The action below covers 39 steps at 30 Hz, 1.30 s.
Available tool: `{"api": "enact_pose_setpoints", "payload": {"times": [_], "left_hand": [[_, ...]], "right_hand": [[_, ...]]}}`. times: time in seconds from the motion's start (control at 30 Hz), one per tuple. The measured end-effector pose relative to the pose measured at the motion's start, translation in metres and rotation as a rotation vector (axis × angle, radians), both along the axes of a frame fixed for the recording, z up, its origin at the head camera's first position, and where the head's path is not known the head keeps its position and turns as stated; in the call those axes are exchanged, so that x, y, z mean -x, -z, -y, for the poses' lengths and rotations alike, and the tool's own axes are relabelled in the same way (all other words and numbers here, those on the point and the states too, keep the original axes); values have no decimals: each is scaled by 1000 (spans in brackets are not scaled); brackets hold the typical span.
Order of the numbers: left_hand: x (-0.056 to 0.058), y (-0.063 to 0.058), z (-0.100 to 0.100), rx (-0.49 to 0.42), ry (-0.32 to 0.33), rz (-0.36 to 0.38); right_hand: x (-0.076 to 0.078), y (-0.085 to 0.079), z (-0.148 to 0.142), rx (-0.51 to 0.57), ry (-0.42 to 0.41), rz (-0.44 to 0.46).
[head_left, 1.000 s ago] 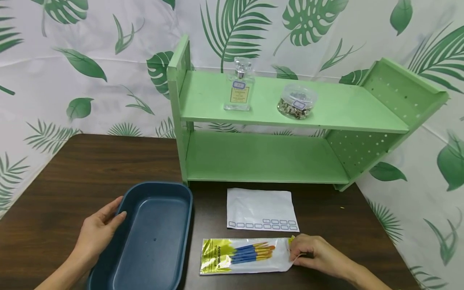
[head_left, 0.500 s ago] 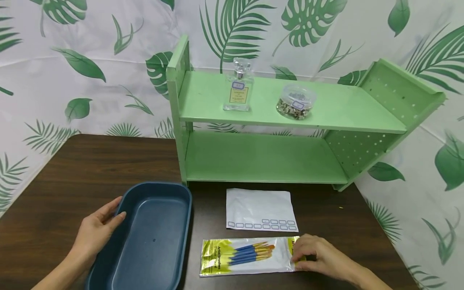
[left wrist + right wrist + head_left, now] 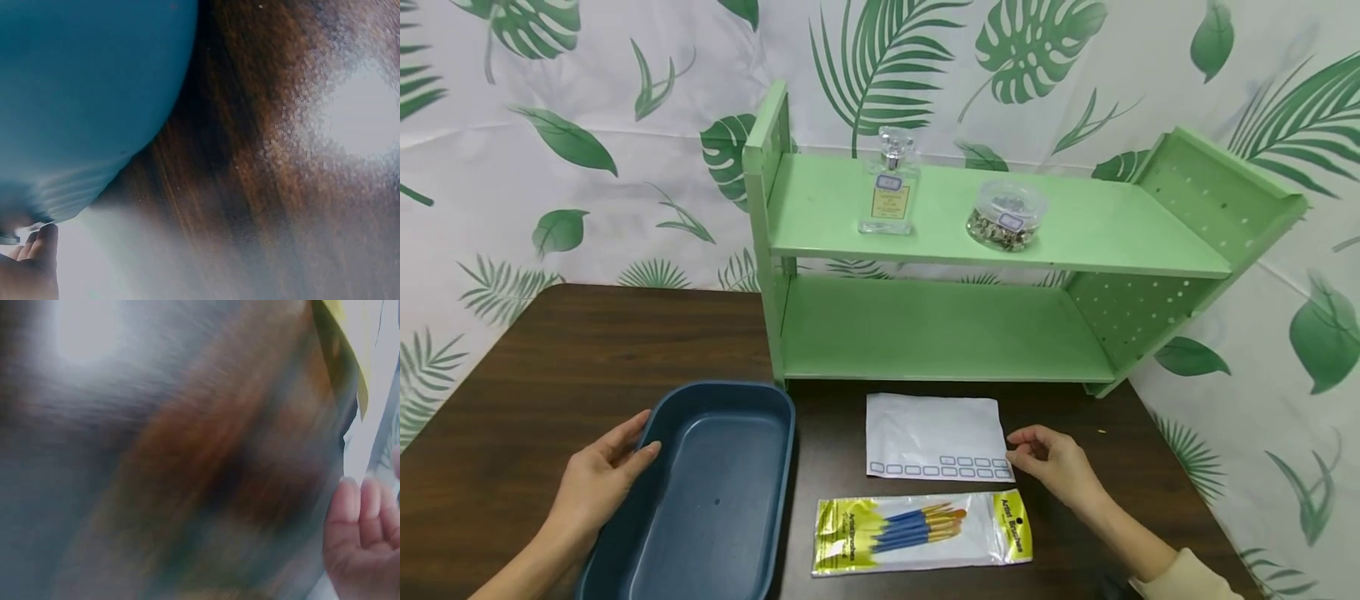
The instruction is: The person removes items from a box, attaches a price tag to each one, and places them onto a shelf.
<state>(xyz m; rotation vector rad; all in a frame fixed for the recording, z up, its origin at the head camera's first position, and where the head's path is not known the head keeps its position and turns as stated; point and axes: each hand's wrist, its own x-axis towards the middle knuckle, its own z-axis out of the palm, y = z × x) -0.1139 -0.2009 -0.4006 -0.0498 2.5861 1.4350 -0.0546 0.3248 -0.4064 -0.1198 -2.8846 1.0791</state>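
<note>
Gripping tray point(image 3: 722, 492) by rim with left hand point(image 3: 593, 479) | holding right hand point(image 3: 1058, 465) — loosely parted — at edge of paper point(image 3: 934, 432), near brush packet point(image 3: 921, 531)

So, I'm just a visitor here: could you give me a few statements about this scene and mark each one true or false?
1. The left hand grips the rim of the blue tray. True.
2. The right hand is at the right edge of the white sheet. True.
3. The packet of brushes lies inside the tray. False: it lies on the table, to the tray's right.
4. The glass bottle and the round jar share the upper shelf. True.
5. The jar is left of the bottle. False: it is to the bottle's right.
</note>
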Motion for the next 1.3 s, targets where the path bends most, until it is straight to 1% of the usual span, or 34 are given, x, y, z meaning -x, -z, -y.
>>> {"api": "enact_pose_setpoints", "payload": {"times": [0.07,0.23,0.33,0.47,0.63,0.77,0.87,1.1,1.3], "left_hand": [[0,2,1,-8,1,13],[-1,2,2,12,4,14],[-1,3,1,32,10,6],[0,3,1,45,14,-5],[-1,3,1,35,9,-15],[-1,2,0,2,5,-18],[0,1,-1,-19,-2,-21],[1,1,-1,-10,-11,-20],[0,2,0,-10,-11,-14]], "right_hand": [[8,2,1,-37,42,24],[24,6,5,-124,96,107],[29,7,6,-184,123,158],[33,6,8,-239,137,181],[34,3,11,-252,130,178],[35,2,12,-270,163,181],[36,2,14,-281,172,176],[40,1,18,-275,166,166],[41,4,20,-252,199,173]]}}
